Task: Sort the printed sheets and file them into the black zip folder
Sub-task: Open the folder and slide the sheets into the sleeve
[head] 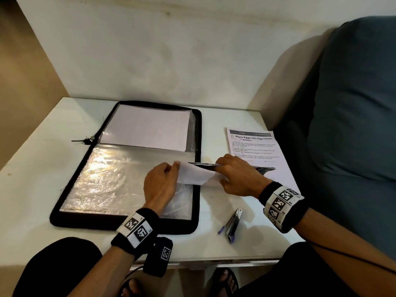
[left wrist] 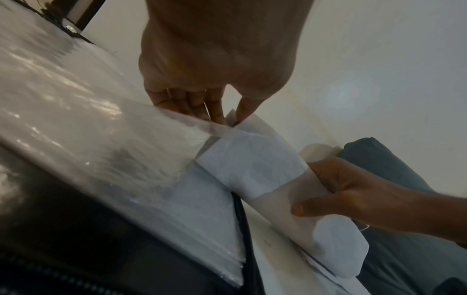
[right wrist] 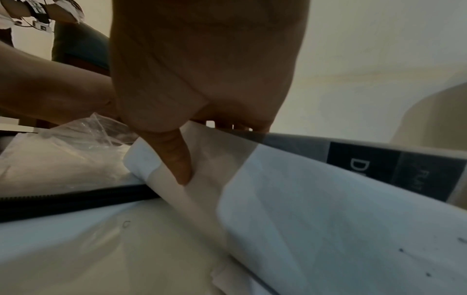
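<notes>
The black zip folder [head: 198, 129] lies open on the white table, its clear sleeves [head: 120, 179] facing up. One white sheet [head: 147, 127] sits in the far sleeve. My left hand [head: 174, 168] pinches the near clear sleeve [left wrist: 177, 127] by its right edge and lifts it. My right hand [head: 220, 168] grips a curled bundle of printed sheets [head: 199, 174], thumb underneath, with its leading corner at the sleeve's mouth. In the right wrist view my thumb [right wrist: 177, 159] presses the printed sheets [right wrist: 303, 199] just past the folder's zip edge [right wrist: 76, 197]. Another printed sheet [head: 252, 144] titled "Place Eggs into Egg Holder" lies flat on the right.
A stapler [head: 233, 224] and a blue pen [head: 222, 229] lie near the table's front right edge. A blue-grey cushion [head: 353, 103] stands close on the right. A wall runs behind the table [head: 32, 168]. My knees are below the front edge.
</notes>
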